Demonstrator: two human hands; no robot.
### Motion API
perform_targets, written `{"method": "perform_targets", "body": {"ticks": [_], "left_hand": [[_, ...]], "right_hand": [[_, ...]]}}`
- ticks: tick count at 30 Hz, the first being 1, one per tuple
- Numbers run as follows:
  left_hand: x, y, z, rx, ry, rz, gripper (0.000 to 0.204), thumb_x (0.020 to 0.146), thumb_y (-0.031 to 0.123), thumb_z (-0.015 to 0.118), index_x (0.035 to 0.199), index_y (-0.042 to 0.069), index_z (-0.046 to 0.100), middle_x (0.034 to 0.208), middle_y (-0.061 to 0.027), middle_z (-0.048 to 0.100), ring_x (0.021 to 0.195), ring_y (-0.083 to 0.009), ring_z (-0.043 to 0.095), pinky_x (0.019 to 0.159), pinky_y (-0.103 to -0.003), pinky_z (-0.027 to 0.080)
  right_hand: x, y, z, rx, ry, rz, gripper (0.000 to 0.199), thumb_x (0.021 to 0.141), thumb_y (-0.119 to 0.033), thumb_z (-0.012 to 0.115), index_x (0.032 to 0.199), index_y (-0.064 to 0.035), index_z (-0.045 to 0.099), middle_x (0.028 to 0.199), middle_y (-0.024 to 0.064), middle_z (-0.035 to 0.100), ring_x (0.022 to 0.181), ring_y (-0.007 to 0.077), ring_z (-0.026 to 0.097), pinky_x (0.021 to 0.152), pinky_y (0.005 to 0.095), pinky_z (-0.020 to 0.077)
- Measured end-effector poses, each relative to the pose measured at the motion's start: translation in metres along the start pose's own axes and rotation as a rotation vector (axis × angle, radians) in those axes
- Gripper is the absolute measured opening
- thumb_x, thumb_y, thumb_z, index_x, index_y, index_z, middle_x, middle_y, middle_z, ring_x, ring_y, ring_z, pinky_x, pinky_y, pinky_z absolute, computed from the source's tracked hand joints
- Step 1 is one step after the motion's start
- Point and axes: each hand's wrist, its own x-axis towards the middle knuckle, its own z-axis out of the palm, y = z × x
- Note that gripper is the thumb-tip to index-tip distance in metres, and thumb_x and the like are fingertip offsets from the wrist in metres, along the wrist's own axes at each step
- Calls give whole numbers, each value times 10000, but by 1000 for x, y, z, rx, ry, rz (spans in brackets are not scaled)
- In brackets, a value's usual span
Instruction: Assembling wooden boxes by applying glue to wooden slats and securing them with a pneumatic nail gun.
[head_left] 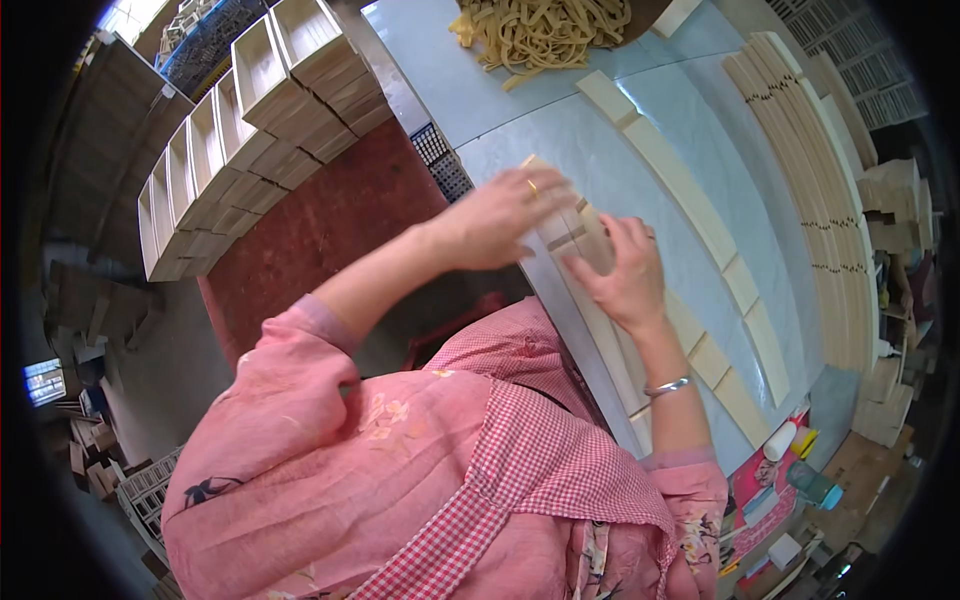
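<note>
At the near-left edge of the pale blue table (510, 130), several pale wooden strips (568, 240) lie lengthwise, with dark cross joints between pieces. My right hand (625, 270) is closed round the strips, thumb on the near side and fingers on the far side. My left hand (505, 215), slightly blurred, reaches over their far end. Its fingers stretch across the wood and its thumb stands apart. Beyond the right hand, another row of wooden strips (680, 195) runs along the tabletop, and shorter pieces (715, 365) lie beside my right forearm.
A heap of yellowish flat bands (545, 35) sits at the table's far end. Stacked notched wooden slats (800, 200) line the right side. To my left, open wooden boxes (215, 150) are piled on a red surface (310, 220). A teal-lidded container (815, 485) stands at lower right.
</note>
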Motion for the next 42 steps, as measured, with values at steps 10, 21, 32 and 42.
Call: {"method": "perform_targets", "body": {"ticks": [10,21,32,42], "left_hand": [[22,-85,-18,46,-287,-175,638,704,166,745,1327,118,620,1361,-89,542,1229,-317,488,1050,-457,435],[47,-106,-9,130,-302,-108,558,737,221,738,1292,219,676,1233,-76,598,1183,-303,509,978,-441,451],[29,-75,-30,-264,-148,-175,760,751,93,715,1480,73,502,1523,-160,469,1359,-357,482,1131,-419,398],[23,-61,10,178,-401,51,1155,588,562,849,1570,153,401,1682,-172,201,1526,-442,198,1194,-571,256]], "right_hand": [[23,-30,42,-204,56,154,578,732,-418,843,1078,-38,579,1010,126,546,890,314,597,802,413,530],[-2,-37,24,-176,-18,35,489,727,-357,858,966,-43,569,966,124,532,871,296,581,804,391,526],[-22,-24,16,-67,119,118,606,769,-356,831,1236,-66,576,1145,100,544,1010,289,560,931,388,461],[-354,-8,-54,-526,567,1010,496,903,-248,680,1342,-38,587,1383,215,527,1225,381,516,1048,469,422]]}}
